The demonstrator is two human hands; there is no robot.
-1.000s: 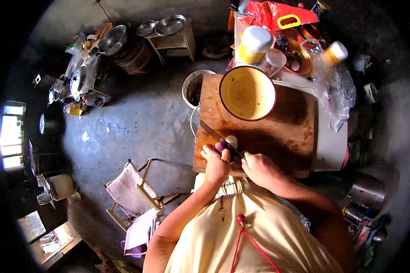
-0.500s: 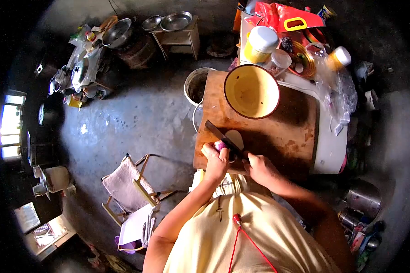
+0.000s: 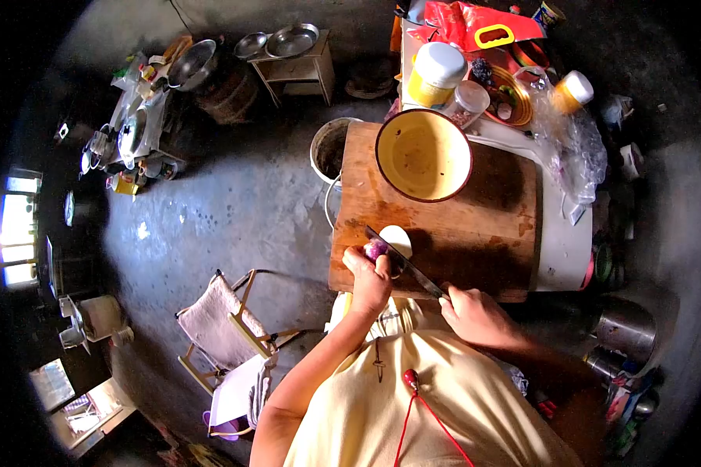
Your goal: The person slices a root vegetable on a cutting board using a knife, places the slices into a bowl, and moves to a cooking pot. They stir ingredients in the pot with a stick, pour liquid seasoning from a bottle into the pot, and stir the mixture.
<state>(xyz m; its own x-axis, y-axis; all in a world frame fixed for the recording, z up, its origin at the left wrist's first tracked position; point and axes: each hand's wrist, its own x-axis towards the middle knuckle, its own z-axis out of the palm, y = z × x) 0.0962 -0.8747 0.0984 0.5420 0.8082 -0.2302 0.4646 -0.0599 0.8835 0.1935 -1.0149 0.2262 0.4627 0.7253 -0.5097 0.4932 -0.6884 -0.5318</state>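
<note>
My left hand (image 3: pixel 369 282) grips a purple-skinned vegetable (image 3: pixel 375 249) near the front left of the wooden cutting board (image 3: pixel 475 233). Its exact kind does not show. In my right hand (image 3: pixel 473 311) is the handle of a kitchen knife (image 3: pixel 406 263), whose dark blade slants up and left along the vegetable's right side. Just beyond the blade lies a round white slice (image 3: pixel 396 240) on the board. A yellow enamel bowl (image 3: pixel 424 156) with a dark rim stands at the board's far edge, with small dark specks inside.
A bucket (image 3: pixel 317 159) stands on the floor left of the board. Behind are a white-lidded yellow jar (image 3: pixel 438 74), a clear jar (image 3: pixel 467 104), a red bag (image 3: pixel 463 27) and clear plastic bags (image 3: pixel 576 156). A folding chair (image 3: pixel 226 319) stands at my left.
My right hand has drawn the knife back toward the lower right. The white slice now shows more fully beyond the blade. My left hand stays on the vegetable.
</note>
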